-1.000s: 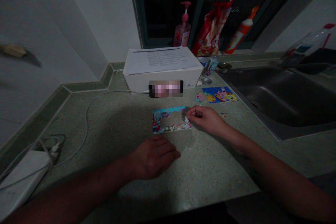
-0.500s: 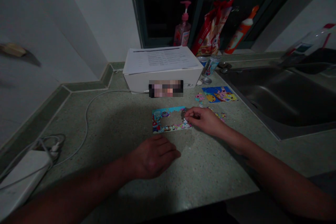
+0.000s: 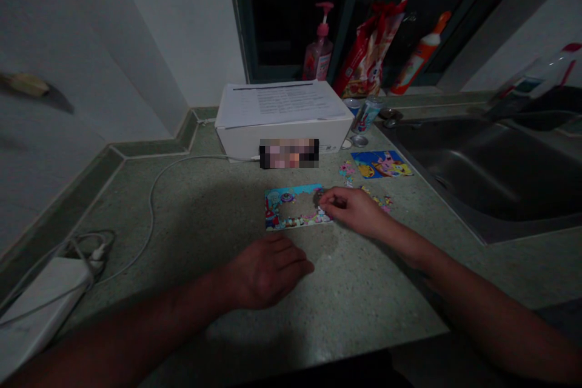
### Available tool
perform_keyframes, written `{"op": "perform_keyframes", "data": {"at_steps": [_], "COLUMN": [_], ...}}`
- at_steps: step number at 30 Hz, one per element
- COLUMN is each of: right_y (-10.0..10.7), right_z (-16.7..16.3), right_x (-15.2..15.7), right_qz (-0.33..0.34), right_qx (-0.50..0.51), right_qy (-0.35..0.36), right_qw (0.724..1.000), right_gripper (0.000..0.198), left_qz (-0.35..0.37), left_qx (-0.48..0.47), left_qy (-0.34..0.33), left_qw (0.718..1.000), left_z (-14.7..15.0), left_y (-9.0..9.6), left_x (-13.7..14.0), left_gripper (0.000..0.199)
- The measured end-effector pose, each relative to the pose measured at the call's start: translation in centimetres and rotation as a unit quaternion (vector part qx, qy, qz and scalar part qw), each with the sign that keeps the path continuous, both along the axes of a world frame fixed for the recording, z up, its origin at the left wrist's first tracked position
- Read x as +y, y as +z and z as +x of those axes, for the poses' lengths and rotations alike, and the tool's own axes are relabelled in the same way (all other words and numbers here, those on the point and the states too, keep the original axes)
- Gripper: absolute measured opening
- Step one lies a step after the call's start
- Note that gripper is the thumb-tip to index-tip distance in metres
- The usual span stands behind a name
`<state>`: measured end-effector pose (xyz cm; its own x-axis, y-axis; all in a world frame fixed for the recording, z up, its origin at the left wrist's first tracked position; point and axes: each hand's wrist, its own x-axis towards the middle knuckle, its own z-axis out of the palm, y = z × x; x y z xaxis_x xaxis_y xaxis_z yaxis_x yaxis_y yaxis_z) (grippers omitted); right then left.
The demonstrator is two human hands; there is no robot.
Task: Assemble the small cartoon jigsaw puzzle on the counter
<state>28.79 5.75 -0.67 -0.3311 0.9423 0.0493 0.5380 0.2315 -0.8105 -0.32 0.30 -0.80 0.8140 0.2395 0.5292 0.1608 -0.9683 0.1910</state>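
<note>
A small jigsaw puzzle (image 3: 273, 201) lies on the counter, its colourful border joined around a gap in the middle that shows bare counter. Over its right edge, my right hand (image 3: 350, 209) pinches thumb and forefinger together on what looks like a puzzle piece, mostly covered by the fingertips. My left hand (image 3: 273, 273) rests palm down just in front of the puzzle, fingers curled together, with nothing visible in it. Loose puzzle pieces (image 3: 347, 168) are scattered behind and beside my right hand. A blue picture card (image 3: 382, 164) with cartoon figures lies beyond them.
A white box (image 3: 240, 139) with a printed sheet stands at the back, a phone (image 3: 289, 154) on a cable leaning against it. A can (image 3: 366, 115) is beside the box. The sink (image 3: 491, 163) lies right, a white power strip (image 3: 45, 297) left.
Both hands stay almost where they were; my right fingertips remain at the puzzle's right edge. The whole view has shifted very slightly.
</note>
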Motion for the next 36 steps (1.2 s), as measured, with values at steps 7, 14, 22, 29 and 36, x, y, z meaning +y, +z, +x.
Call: {"op": "perform_keyframes", "data": {"at_steps": [7,14,22,29,36], "right_y": [0.15,0.09,-0.08,0.07,0.14], "right_z": [-0.16,-0.17,-0.11,-0.27,-0.23], "right_x": [-0.03,-0.05,0.03,0.01,-0.10], "right_qz": [0.007,0.011,0.022,0.016,0.043], "right_qx": [-0.001,-0.011,-0.017,-0.016,-0.043], "right_qy": [0.002,0.007,0.008,0.005,0.002], "right_qw": [1.000,1.000,1.000,1.000,0.998], "right_gripper": [0.013,0.013,0.014,0.014,0.015], "left_qz": [0.006,-0.001,-0.006,0.002,-0.002], "left_qx": [0.017,0.033,0.034,0.021,0.019], "left_qy": [0.006,0.007,0.007,0.003,0.008], "left_qw": [1.000,0.999,0.999,1.000,1.000], "left_z": [-0.05,-0.17,-0.12,-0.02,-0.03], "left_y": [-0.35,-0.62,-0.38,-0.17,-0.33], "left_x": [-0.05,-0.04,-0.05,0.00,-0.06], "left_gripper": [0.019,0.019,0.019,0.019,0.018]}}
